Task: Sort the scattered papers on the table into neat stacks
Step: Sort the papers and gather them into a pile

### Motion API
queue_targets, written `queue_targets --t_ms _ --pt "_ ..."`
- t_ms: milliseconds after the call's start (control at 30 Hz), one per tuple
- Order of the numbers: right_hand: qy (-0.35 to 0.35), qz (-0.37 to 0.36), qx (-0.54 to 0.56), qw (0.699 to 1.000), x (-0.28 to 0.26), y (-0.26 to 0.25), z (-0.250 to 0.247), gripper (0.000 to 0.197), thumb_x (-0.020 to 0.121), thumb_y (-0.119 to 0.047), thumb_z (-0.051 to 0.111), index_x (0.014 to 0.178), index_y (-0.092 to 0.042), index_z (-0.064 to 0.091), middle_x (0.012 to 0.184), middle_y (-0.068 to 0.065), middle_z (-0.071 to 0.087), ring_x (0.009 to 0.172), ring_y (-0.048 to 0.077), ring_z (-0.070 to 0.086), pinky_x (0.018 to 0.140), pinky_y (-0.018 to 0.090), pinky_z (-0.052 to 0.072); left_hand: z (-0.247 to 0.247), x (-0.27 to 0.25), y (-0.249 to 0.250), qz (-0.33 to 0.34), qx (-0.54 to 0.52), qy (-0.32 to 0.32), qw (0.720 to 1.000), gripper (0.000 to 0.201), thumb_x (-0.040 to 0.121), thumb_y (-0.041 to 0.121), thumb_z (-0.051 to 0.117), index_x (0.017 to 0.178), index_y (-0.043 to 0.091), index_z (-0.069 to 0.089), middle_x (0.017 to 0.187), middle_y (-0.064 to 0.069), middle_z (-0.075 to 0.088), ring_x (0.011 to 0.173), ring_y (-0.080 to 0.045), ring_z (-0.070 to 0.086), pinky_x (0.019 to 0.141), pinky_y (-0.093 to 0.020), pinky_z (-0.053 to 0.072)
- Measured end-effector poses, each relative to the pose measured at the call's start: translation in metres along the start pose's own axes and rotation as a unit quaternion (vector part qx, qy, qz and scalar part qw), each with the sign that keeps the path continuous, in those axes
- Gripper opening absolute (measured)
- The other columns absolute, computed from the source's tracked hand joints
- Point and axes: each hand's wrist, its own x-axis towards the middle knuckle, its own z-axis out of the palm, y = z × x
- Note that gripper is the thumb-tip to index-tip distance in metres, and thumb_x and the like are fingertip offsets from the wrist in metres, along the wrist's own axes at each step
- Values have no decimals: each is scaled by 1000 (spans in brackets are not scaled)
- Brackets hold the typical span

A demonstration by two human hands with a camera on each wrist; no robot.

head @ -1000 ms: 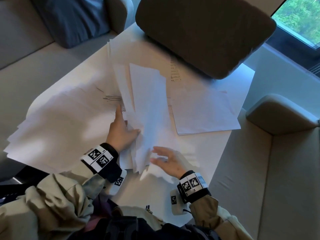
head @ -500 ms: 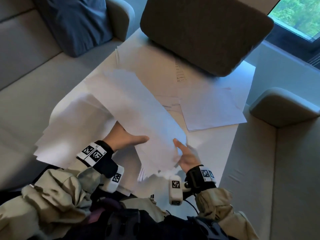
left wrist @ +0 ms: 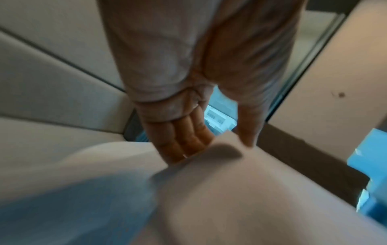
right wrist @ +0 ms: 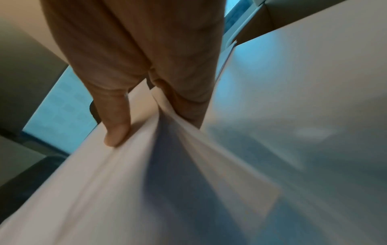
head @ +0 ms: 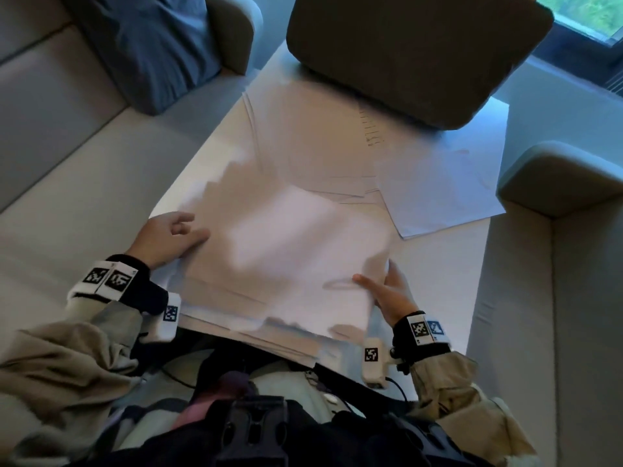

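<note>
A loose bundle of white papers lies nearly flat over the near edge of the white table, its lower sheets fanned out unevenly. My left hand holds the bundle's left edge, and in the left wrist view its thumb is on top with the fingers under the bundle. My right hand pinches the right edge, with the thumb on top and the fingers beneath the sheets. More sheets lie spread across the table's middle, and another pile sits at the right.
A large brown cushion rests on the far end of the table, over some sheets. A blue cushion lies on the grey sofa to the left. A sofa armrest stands at the right.
The bundle, held up on edge and fanned a second ago, has swung down nearly flat. My hands have moved apart to its left and right edges.
</note>
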Motion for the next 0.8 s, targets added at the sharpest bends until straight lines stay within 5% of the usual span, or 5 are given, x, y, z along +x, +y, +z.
queue_targets --t_ms 200,300,533,700,800 --pt "2 33 -121 992 2 15 48 89 59 -17 88 130 -8 36 124 12 58 112 28 59 98 49 48 -22 2 -27 -29 251 19 967 38 77 23 73 108 4 63 108 -16 67 99 -30 61 84 -33 45" --pt "36 15 -312 949 -2 16 60 109 69 -22 84 148 -6 10 143 15 31 131 31 38 111 36 32 -21 1 -34 -11 276 26 961 81 62 34 71 130 -2 46 127 -23 54 118 -36 48 98 -38 38" --pt "-66 -124 -560 816 -10 21 69 68 82 -49 64 142 -31 39 158 -2 12 144 23 13 111 53 26 29 -15 -39 84 361 -60 927 79 73 41 74 141 20 41 155 -9 18 142 -27 19 113 -42 28" --pt "-5 -116 -464 878 24 4 46 36 83 -36 67 116 -22 64 126 0 57 117 19 53 102 39 41 59 -21 -36 52 409 -67 908 94 73 40 75 148 22 22 158 -7 0 145 -26 4 113 -42 26" --pt "72 -94 -463 879 67 -16 10 42 84 -26 66 123 -13 59 124 8 55 114 26 54 99 35 43 66 -19 -32 41 405 -61 912 90 71 32 78 145 19 28 158 -10 3 144 -29 7 113 -41 28"
